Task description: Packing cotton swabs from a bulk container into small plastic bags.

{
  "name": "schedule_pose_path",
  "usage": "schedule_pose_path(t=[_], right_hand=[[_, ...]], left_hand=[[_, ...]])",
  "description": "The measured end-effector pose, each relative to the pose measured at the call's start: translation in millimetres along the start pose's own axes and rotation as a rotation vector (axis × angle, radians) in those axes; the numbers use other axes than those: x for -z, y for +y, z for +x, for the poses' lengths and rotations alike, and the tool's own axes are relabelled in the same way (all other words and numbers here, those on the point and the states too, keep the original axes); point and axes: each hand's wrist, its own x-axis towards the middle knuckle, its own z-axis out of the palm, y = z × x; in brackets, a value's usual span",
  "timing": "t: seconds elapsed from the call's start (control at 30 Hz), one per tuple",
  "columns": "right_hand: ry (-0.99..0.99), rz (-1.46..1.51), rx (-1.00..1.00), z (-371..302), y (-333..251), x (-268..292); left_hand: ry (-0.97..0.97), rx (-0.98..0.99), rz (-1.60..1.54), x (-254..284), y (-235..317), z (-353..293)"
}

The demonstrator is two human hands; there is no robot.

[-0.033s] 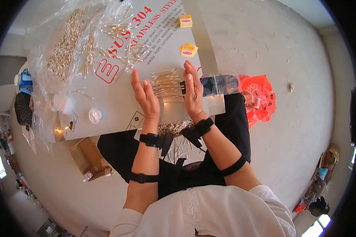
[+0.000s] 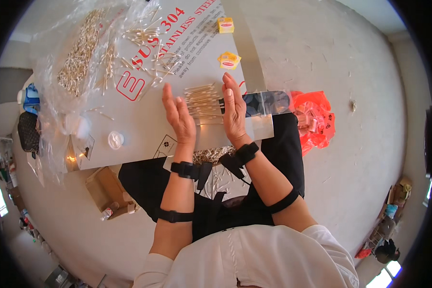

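Note:
A pile of wooden cotton swabs [image 2: 202,101], lying mostly side by side, rests on the table between my two hands. My left hand [image 2: 181,119] stands on edge at the swabs' left ends, fingers stretched out and palm turned inward. Facing it, at their right ends, is my right hand [image 2: 234,113], also flat with straight fingers. Neither hand grips anything. Just right of my right hand lies a clear plastic bag [image 2: 266,103] with dark round shapes showing through. Beyond the hands sit two small yellow boxes [image 2: 229,61], [image 2: 225,25].
Loose swabs [image 2: 144,34] spread across the printed metal tabletop [image 2: 144,125]. A large clear bag of swabs [image 2: 81,53] fills the far left. A small round white tub [image 2: 115,140] stands near the front edge. Red plastic bag [image 2: 314,120] at right; cardboard box [image 2: 108,192] below.
My left hand has shifted slightly to the right, closer to the swab ends. My right hand stays nearly in place.

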Motion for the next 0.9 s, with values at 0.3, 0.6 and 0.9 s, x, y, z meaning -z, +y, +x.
schedule_pose_path(t=[0.3,0.6,0.9], right_hand=[[-0.049,0.039,-0.037,9,4,-7],[-0.12,0.12,-0.12,22,9,1],[-0.155,0.151,-0.171,10,-5,21]], left_hand=[[-0.019,-0.006,-0.066,-15,1,-9],[-0.028,0.001,-0.184,-2,3,13],[-0.516,-0.443,0.586,31,21,-23]])
